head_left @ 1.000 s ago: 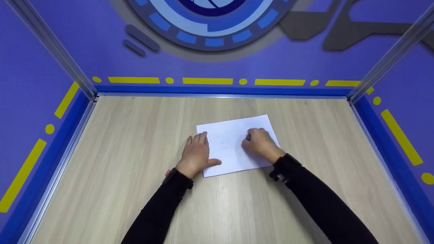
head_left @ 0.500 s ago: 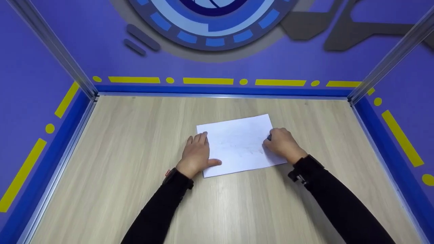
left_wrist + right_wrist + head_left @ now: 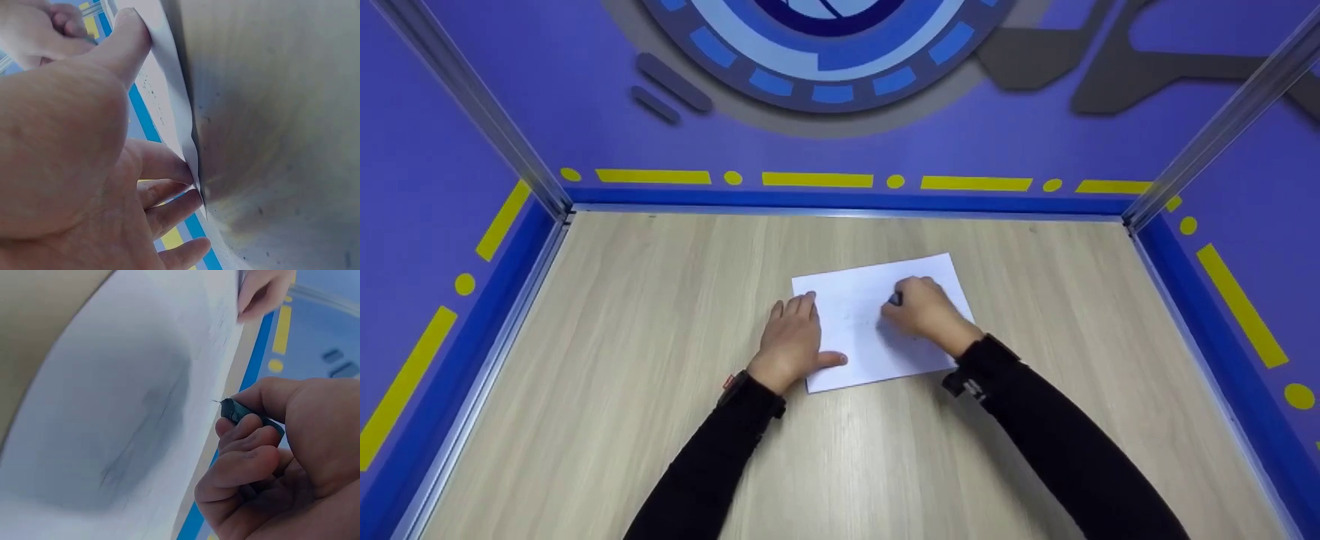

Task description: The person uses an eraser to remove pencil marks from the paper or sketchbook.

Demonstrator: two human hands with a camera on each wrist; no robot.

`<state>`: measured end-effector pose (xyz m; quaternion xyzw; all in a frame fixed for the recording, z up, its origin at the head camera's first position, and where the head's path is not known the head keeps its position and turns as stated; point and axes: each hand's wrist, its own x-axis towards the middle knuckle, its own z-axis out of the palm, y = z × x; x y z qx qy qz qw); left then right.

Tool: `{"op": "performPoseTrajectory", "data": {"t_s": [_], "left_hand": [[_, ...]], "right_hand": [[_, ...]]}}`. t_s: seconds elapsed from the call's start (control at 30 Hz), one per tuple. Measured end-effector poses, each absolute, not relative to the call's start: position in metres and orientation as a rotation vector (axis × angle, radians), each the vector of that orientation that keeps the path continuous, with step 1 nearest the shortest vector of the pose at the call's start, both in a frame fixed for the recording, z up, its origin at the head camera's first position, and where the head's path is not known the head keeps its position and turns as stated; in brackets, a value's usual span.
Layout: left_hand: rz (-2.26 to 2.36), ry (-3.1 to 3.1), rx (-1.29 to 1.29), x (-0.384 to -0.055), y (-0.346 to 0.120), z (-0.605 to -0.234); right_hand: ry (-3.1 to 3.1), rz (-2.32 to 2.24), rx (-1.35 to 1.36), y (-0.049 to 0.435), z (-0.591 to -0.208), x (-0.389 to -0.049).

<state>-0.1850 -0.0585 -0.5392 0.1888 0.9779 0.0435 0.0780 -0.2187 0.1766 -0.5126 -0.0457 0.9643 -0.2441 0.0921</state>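
A white sheet of paper [image 3: 859, 360] lies slightly turned on the table, with faint grey smudges and small dark crumbs on it. On its left edge rests my left hand [image 3: 791, 341], fingers extended and thumb spread over the paper. My right hand [image 3: 926, 311] pinches a small dark eraser [image 3: 895, 298] over the right half of the sheet. In the right wrist view the eraser [image 3: 239, 413] looks dark green, with a thin shred hanging from its worn tip; thumb and curled fingers hold it. The left wrist view shows the paper's near edge [image 3: 174, 84] lifted a little under the thumb.
The wooden table [image 3: 660, 300] is bounded by a metal rail [image 3: 840, 212] and a blue-purple back wall [image 3: 840, 157] with yellow marks. Similar side panels [image 3: 1245, 300] stand left and right. Both forearms wear black sleeves [image 3: 697, 465] and wrist straps.
My right hand swept right to the paper's edge with the eraser, then back left to the middle-right of the sheet. The left hand and the paper stay put.
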Motion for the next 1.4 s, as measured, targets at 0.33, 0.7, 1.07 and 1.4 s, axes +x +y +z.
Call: {"op": "performPoseTrajectory", "data": {"t_s": [0.33,0.7,1.07,1.4], "left_hand": [[0.169,2.934,0.555,-0.185,-0.059,-0.540],[0.167,2.913,0.554,-0.183,-0.059,-0.542],[0.141,2.890,0.535,-0.185,-0.058,-0.541],[0.159,2.928,0.543,-0.182,-0.059,-0.539]], "right_hand": [[2.875,-0.629,-0.254,0.099,-0.530,-0.226],[2.858,-0.600,-0.233,0.106,-0.539,-0.230],[2.828,-0.682,-0.094,0.215,-0.536,-0.227],[2.829,-0.606,0.040,0.269,-0.530,-0.220]]}}
